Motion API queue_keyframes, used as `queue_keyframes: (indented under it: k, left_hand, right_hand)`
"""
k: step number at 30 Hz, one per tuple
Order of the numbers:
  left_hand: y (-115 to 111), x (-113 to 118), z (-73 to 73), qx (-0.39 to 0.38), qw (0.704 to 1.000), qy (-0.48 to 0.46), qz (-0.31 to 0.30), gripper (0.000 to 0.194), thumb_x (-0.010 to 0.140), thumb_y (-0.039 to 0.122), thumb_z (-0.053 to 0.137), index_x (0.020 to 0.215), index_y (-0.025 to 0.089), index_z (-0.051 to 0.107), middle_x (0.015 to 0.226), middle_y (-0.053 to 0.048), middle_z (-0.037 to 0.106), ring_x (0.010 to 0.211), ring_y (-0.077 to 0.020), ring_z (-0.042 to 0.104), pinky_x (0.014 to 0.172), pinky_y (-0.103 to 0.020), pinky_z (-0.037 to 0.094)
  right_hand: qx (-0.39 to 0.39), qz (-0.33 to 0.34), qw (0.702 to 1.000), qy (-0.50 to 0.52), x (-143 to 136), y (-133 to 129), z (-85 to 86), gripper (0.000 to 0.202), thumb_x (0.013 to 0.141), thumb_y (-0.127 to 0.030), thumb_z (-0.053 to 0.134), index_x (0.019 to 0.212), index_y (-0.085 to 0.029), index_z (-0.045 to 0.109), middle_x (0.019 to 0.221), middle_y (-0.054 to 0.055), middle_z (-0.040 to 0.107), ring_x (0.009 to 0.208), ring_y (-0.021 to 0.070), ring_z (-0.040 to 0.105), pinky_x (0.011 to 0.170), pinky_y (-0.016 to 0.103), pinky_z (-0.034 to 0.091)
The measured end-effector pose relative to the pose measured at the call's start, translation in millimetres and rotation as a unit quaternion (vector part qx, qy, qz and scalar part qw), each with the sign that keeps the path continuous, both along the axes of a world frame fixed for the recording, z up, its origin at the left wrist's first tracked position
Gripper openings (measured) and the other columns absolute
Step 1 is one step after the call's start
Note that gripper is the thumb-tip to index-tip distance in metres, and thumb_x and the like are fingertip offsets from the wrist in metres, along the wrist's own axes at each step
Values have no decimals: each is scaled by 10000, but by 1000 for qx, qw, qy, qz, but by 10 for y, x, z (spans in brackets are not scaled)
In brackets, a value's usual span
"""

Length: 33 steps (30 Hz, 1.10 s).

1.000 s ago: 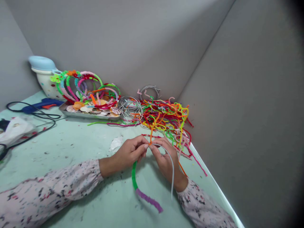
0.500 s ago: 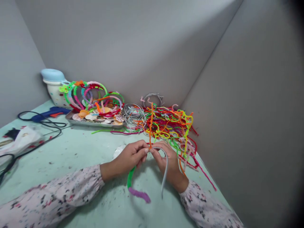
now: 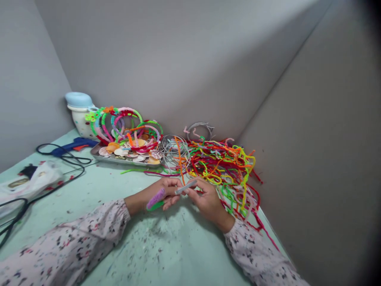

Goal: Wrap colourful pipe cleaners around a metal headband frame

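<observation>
While both hands are up over the middle of the pale green table (image 3: 190, 246), what they've got hold of is a thin strip, part bare grey band (image 3: 186, 187) and part fuzzy wrap. Left hand (image 3: 167, 190) has its thumb and fingers drawn in close on it, with a purple section (image 3: 156, 198) and a bit of green section (image 3: 155, 205) sticking out in front of that hand toward the wrist. Right hand (image 3: 208, 200) is pinching too, thumb against the bare grey part, other fingers curled behind, so neither hand is spread wide. Can't tell exactly how the pieces meet, fingers are in the way. An orange pipe cleaner (image 3: 179, 159) pokes up from between the fingertips, leaning a little left, in front of some loops of grey wire (image 3: 187, 153). Just right of those there's a big tangled pile of pipe cleaners (image 3: 220, 159) in red, yellow, orange, green and pink. Left of the wire sits a metal tray (image 3: 125, 161) of shells (image 3: 120, 152), with colourful fuzzy hoops (image 3: 131, 109) standing over it, and behind that a blue-lidded container (image 3: 81, 121). Further left: blue tool (image 3: 71, 145), black cord (image 3: 76, 173), crumpled plastic bag (image 3: 44, 176).
</observation>
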<state>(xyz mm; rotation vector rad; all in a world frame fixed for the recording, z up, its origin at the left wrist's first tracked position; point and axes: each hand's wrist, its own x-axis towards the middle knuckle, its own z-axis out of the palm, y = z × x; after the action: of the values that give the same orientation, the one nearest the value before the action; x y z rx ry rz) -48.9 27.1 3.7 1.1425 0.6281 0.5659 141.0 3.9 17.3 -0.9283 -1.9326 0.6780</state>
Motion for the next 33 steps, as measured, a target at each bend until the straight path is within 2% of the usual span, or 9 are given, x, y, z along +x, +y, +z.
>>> queue_keyframes:
  k: [5, 8, 13, 21, 27, 33]
  left_hand:
    - [43, -24, 17, -88, 996, -2, 5, 230, 746, 350, 673, 817, 152, 579, 496, 48, 543, 293, -40, 400, 301, -149, 270]
    - [78, -44, 22, -111, 994, 0, -4, 213, 737, 321, 680, 802, 145, 579, 459, 52, 530, 275, -42, 378, 283, -144, 255]
    - [114, -44, 31, -113, 993, -4, -26, 203, 745, 317, 665, 760, 148, 554, 446, 44, 533, 253, -42, 335, 258, -147, 251]
    - [129, -6, 41, -117, 993, 2, -21, 169, 744, 292, 656, 748, 152, 561, 430, 38, 519, 260, -54, 343, 266, -158, 259]
    - [121, -9, 49, -115, 993, 4, -26, 147, 754, 279, 637, 738, 157, 558, 432, 38, 508, 249, -44, 293, 258, -159, 258]
    - [119, -8, 48, -119, 991, 8, -57, 135, 760, 279, 618, 762, 150, 578, 433, 40, 518, 246, -54, 317, 248, -156, 222]
  right_hand:
    - [-38, 27, 999, 20, -4, 103, -106, 153, 857, -296, 576, 774, -189, 648, 794, 36, 629, 799, 163, 580, 755, 304, 468]
    - [-50, 26, 998, 31, -20, 126, -155, 158, 850, -312, 586, 770, -189, 644, 800, 34, 623, 790, 160, 575, 738, 293, 466]
    - [-60, 22, 996, 55, -22, 117, -193, 132, 843, -296, 596, 780, -188, 640, 801, 31, 621, 778, 159, 581, 740, 291, 466]
    - [-79, 12, 994, 68, -2, 104, -246, 138, 850, -299, 584, 797, -185, 641, 805, 33, 626, 778, 160, 580, 737, 290, 469]
    - [-73, 13, 995, 71, -4, 81, -229, 125, 846, -284, 592, 801, -184, 652, 817, 38, 637, 793, 161, 590, 745, 291, 468]
    - [-78, 25, 994, 74, 7, 77, -222, 130, 843, -302, 599, 795, -190, 644, 807, 30, 635, 798, 161, 596, 755, 291, 470]
